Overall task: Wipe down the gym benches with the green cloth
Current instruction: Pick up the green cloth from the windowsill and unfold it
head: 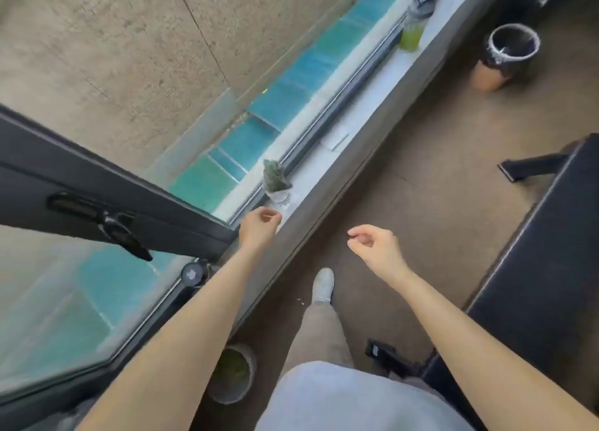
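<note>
Left hand (pixel 259 226) loosely curled, empty, hovered near green cloth (pixel 275 178) bunched atop clear bottle (pixel 280 199) on windowsill (pixel 359 116). Right hand (pixel 377 246) relaxed, empty, above floor (pixel 431 158).

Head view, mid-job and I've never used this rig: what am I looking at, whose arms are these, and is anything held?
There is no machine here. One wide-angle camera worn on a person's head looks forward and down, so the two bare arms are theirs. The left hand reaches to a grey window sill, just short of a small clear container with the crumpled green cloth stuffed in its top. The right hand hangs loosely curled over the brown floor. Neither hand holds anything. Farther along the sill stands a clear bottle of green liquid. The black padded bench is at the right edge.
</note>
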